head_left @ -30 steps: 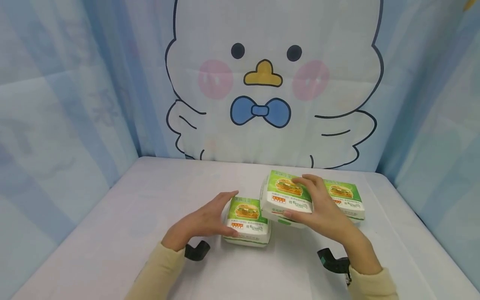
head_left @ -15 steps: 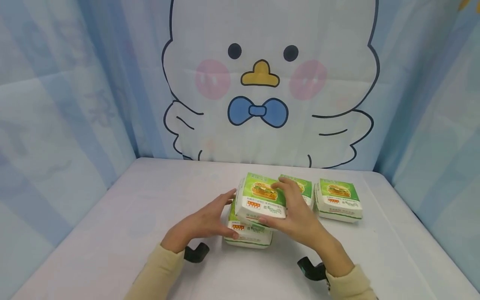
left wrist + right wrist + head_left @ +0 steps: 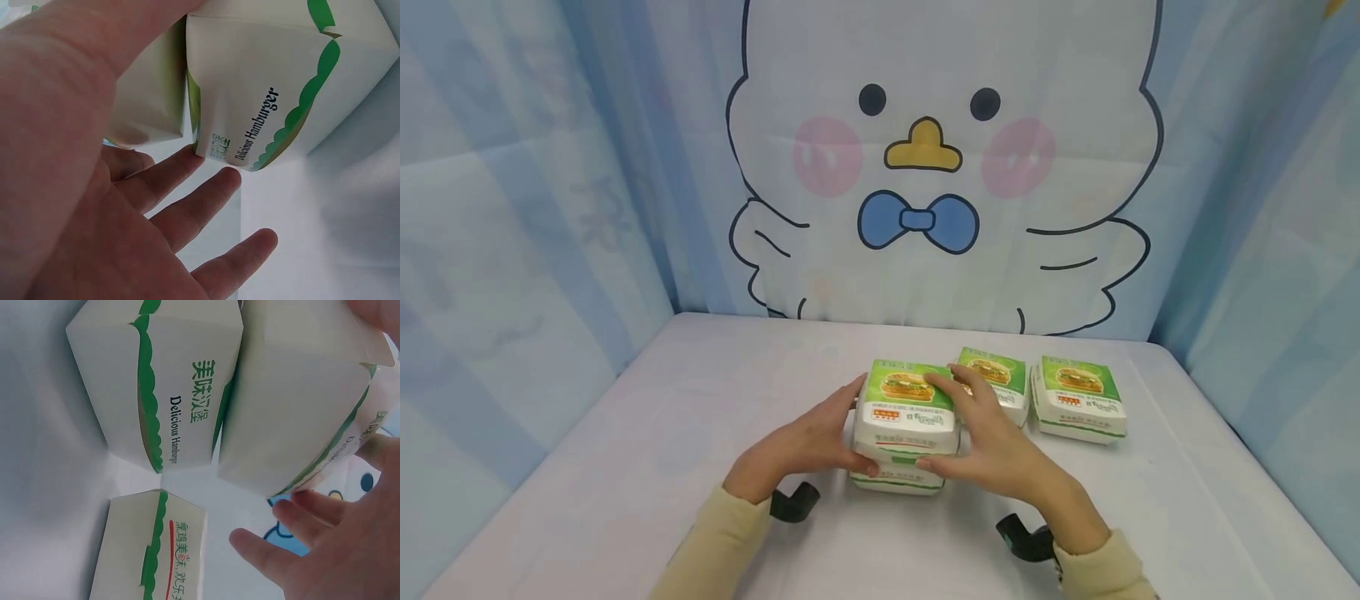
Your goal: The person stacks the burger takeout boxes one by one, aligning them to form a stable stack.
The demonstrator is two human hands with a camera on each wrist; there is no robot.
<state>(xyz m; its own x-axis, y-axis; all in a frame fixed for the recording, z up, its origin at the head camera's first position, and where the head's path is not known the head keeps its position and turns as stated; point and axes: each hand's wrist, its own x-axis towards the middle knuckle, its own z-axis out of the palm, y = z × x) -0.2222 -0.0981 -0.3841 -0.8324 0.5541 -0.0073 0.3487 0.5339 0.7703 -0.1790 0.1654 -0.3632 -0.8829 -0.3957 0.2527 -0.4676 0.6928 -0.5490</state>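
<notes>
My right hand (image 3: 1007, 446) grips a white-and-green hamburger box (image 3: 906, 404), thumb at its front and fingers along its far right side. That box sits directly over a lower hamburger box (image 3: 898, 481); in the right wrist view the upper box (image 3: 287, 406) and lower box (image 3: 175, 387) look tilted apart with a narrow gap. My left hand (image 3: 808, 437) holds the lower box from the left, thumb at the front edge. In the left wrist view its fingertips touch the lower box (image 3: 250, 94), with other fingers spread. The upper box hides most of the lower box's top.
Two more hamburger boxes stand at the back right: one (image 3: 1009, 377) just behind my right fingers, the other (image 3: 1078, 400) farther right. A white cloth covers the table (image 3: 625, 467). A printed cartoon curtain (image 3: 925, 283) hangs behind it.
My right hand has carried its box leftward and down onto the lower box, uncovering another box behind. My left hand has stayed at the lower box.
</notes>
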